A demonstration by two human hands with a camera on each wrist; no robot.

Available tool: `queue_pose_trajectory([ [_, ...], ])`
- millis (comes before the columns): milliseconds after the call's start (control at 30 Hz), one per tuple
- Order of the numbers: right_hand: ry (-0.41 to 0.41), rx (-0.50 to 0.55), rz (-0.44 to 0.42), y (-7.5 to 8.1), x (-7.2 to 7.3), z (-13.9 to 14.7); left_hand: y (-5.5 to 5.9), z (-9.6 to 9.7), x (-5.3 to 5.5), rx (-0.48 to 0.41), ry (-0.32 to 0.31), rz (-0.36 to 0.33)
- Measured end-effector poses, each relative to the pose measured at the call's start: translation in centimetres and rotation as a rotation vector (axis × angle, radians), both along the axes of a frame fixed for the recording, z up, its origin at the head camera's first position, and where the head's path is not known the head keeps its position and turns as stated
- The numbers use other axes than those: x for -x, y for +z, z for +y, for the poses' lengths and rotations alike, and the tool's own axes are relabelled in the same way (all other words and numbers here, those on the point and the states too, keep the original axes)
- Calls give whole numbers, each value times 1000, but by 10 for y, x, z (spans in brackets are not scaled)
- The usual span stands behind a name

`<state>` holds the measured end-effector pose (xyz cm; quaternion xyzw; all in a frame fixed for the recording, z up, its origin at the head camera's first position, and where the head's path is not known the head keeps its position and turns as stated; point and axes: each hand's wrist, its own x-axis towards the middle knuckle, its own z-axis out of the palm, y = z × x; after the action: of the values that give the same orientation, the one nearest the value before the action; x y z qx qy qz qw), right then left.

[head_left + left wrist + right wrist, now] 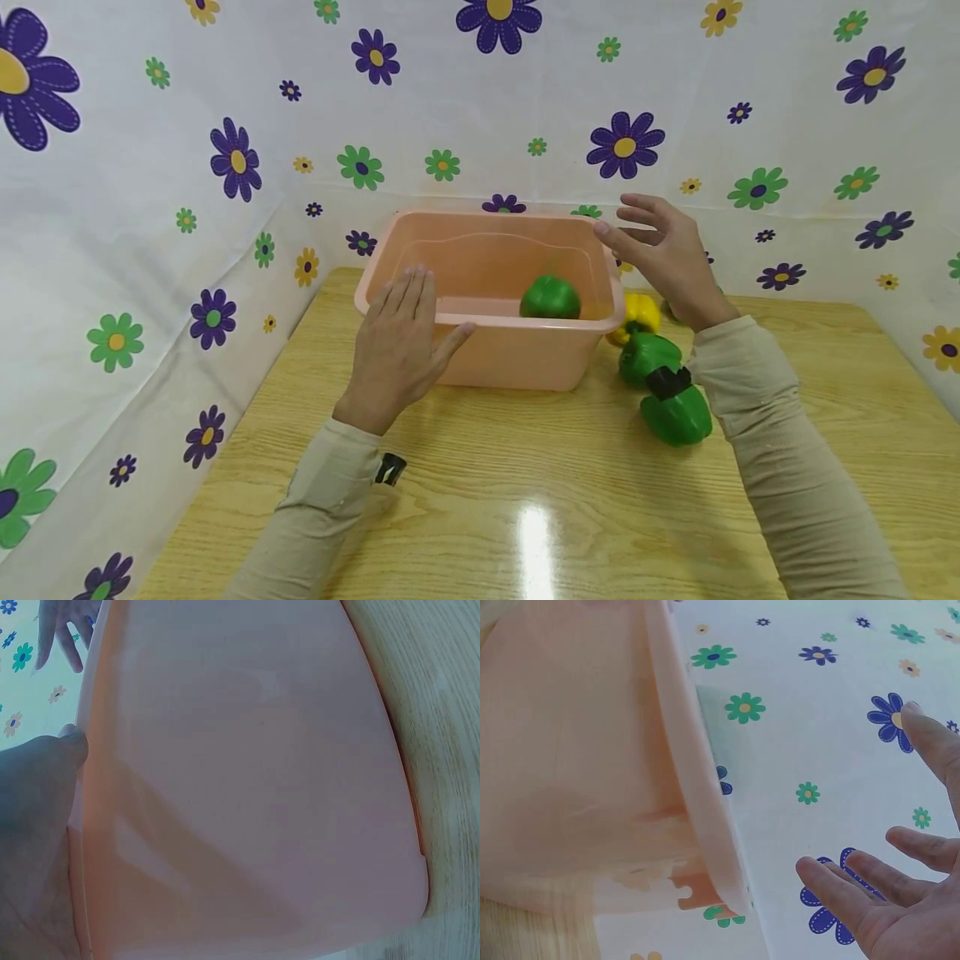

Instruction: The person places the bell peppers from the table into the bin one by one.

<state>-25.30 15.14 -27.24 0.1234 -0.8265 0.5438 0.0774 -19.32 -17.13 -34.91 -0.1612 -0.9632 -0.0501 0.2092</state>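
A pink plastic tub stands on the table with one green bell pepper inside it. My left hand lies over the tub's near left rim, fingers straight; in the left wrist view the thumb touches the rim. Above the far right corner of the tub, my right hand is in the air, its fingers spread and holding nothing in the right wrist view. On the table right of the tub are a yellow bell pepper, a green bell pepper and another green one nearer me.
Something dark green is partly hidden behind my right wrist. A flower-printed cloth hangs behind and to the left of the wooden table. Black pieces show beside both wrists.
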Motion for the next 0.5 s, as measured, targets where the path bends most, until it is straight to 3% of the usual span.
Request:
queue_pose_trajectory([
  [500, -46, -20, -15, 9, -9, 21, 0, 2, 0, 1, -2, 2],
])
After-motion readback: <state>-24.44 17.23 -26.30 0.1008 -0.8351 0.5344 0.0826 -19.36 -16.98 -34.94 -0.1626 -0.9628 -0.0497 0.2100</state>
